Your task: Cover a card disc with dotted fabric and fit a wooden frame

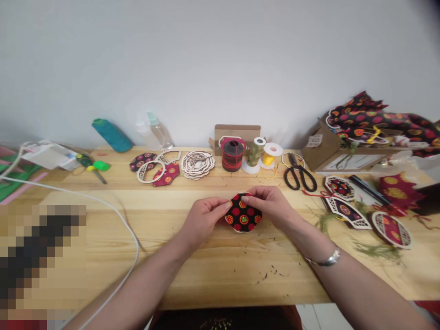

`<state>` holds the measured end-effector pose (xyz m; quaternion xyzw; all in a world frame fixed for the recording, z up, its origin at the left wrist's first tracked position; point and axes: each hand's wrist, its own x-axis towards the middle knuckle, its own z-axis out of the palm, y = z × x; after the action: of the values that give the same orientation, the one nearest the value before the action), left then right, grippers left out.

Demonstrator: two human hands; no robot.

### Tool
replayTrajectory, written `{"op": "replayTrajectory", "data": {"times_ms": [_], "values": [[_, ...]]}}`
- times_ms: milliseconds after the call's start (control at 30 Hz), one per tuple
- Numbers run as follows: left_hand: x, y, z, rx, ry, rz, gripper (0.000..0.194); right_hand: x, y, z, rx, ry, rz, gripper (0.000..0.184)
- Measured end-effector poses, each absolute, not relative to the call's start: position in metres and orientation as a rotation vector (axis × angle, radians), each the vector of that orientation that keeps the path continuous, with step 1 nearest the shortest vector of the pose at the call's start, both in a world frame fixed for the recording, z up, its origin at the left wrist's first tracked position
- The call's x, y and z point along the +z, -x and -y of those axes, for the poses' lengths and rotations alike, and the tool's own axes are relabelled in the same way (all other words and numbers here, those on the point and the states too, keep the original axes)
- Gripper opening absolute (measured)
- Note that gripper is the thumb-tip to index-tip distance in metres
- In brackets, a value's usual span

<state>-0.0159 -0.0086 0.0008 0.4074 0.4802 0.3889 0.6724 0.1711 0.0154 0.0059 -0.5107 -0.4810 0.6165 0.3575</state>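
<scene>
Between my two hands is a black fabric-covered piece [243, 214] with red dots and flower patterns and a thin pale edge. My left hand [208, 215] pinches its left edge, thumb on the front. At the upper right edge, my right hand [266, 204] grips it, the thumb lying on the fabric. The fingers behind the piece are mostly hidden. It is held tilted above the wooden table [192, 270]. Beyond it stand a spool of red and black cord [233, 156], an olive thread spool [255, 153] and a yellow thread spool [270, 158].
Cut wooden frames [197, 164] are stacked at the back. Black-handled scissors [299, 176] lie right of the spools. A cardboard box [318, 146] holds patterned fabric. Finished-looking oval pieces [392, 229] lie at right. A white cable [129, 220] crosses the left side; a teal thread cone [112, 135] lies behind.
</scene>
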Motion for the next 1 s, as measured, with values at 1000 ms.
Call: {"op": "replayTrajectory", "data": {"times_ms": [1000], "values": [[0.0045,0.0121,0.0102,0.933,-0.986,-1.105,0.018,0.0067,-0.164,-0.0079,1.532,1.33,1.432,0.03]]}}
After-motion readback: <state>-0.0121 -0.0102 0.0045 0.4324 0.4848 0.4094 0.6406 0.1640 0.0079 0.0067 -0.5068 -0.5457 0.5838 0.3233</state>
